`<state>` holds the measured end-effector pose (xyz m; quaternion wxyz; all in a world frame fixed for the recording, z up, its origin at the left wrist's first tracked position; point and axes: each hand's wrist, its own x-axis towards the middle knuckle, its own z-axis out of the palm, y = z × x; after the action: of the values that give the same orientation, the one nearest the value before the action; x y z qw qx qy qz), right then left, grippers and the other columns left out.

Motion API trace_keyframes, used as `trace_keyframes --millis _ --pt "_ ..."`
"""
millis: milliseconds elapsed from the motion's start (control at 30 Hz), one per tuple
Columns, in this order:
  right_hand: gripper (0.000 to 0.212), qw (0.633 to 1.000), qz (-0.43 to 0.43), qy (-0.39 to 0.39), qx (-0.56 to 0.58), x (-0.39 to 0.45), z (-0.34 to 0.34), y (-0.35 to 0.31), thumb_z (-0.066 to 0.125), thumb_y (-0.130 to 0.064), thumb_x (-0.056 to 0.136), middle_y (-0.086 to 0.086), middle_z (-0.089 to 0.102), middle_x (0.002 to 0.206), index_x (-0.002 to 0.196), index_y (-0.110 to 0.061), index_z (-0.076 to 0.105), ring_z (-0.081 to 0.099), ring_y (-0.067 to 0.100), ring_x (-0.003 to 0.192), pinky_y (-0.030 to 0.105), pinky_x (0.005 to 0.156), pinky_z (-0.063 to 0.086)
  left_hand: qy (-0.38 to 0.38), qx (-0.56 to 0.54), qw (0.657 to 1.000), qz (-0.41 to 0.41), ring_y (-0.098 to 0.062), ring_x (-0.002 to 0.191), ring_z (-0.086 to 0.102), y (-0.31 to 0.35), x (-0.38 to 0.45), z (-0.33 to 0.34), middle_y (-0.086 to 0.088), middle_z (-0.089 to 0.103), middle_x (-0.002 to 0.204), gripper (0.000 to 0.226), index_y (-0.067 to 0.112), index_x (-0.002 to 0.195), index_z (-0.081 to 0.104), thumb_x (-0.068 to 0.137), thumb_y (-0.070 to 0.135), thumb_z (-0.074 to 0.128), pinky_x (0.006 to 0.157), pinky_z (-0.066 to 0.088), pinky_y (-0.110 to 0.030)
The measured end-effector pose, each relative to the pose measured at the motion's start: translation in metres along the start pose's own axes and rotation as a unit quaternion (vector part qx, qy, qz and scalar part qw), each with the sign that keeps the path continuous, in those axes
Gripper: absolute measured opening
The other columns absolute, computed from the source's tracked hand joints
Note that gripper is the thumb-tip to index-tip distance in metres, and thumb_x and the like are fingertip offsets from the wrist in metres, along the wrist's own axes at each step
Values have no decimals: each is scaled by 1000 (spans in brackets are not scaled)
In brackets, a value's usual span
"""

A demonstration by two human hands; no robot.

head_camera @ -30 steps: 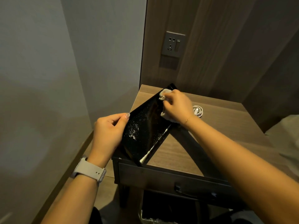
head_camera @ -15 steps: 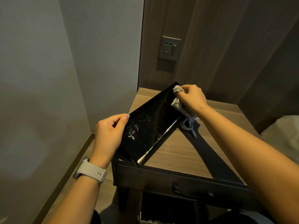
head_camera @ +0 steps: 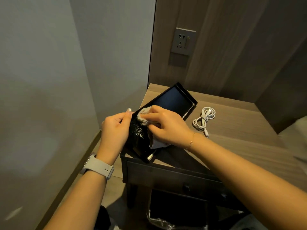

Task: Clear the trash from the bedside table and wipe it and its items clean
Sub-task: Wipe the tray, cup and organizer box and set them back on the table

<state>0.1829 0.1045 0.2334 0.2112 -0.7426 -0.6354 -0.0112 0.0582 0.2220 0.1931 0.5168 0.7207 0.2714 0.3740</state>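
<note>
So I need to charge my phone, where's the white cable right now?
The white cable lies coiled on the bedside table, just right of the black tray and beyond the right hand, below the wall socket.

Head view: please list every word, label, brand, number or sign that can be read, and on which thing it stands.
None can be read.
Tray: no text shows.
Socket: only holes and a switch, no print.
Watch band: plain.
Cable: plain.

Black tray [head_camera: 172, 98] blocks table [head_camera: 232, 140] at 10 o'clock. White cable [head_camera: 203, 119] lies at 1 o'clock. Bare wood at 3 o'clock. Walls close behind and left.
</note>
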Motion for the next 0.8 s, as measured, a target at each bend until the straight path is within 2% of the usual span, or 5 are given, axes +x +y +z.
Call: trace_keyframes --millis 167,267,400,533,800 --pt "35 999 40 16 17 6 -33 23 53 -18 90 -19 46 86 121 -32 63 53 9 83 30 66 46 -10 -37 998 -56 -12 88 69 10 1 -1 1 74 87 34 28 93 73 100 39 41 86 55 -38" --pt "33 997 62 26 -41 9 -17 20 50 -22 90 -12 53 93 119 -30 63 56 13 86 33 68 50 -17 -47 997 -66 -13 89 69 9 4 1 0 74 88 36 27 94 72 101 39 39 84 55 -35" --pt "36 996 -51 -11 -68 5 7 -8 50 -23 87 -4 56 111 120 -26 63 55 10 89 28 67 51 -4 -47 996 -75 -21 85 69 3 8 2 -6 74 85 40 21 96 73 101 41 39 76 54 -36" --pt "39 988 -108 -101 -41 3 -11 -12 51 -17 88 -5 53 101 124 -27 62 50 5 85 25 69 47 -9 -37 996 -84 -19 85 69 4 12 3 -6 73 88 46 14 104 73 100 43 37 74 54 -33" --pt "43 990 -107 -87 -31 11 -8 -11 49 -18 84 -2 55 105 124 -27 61 53 11 89 31 69 50 -28 -62 993 -99 -15 81 69 12 15 3 -5 73 86 53 12 102 73 101 46 32 68 52 -25"
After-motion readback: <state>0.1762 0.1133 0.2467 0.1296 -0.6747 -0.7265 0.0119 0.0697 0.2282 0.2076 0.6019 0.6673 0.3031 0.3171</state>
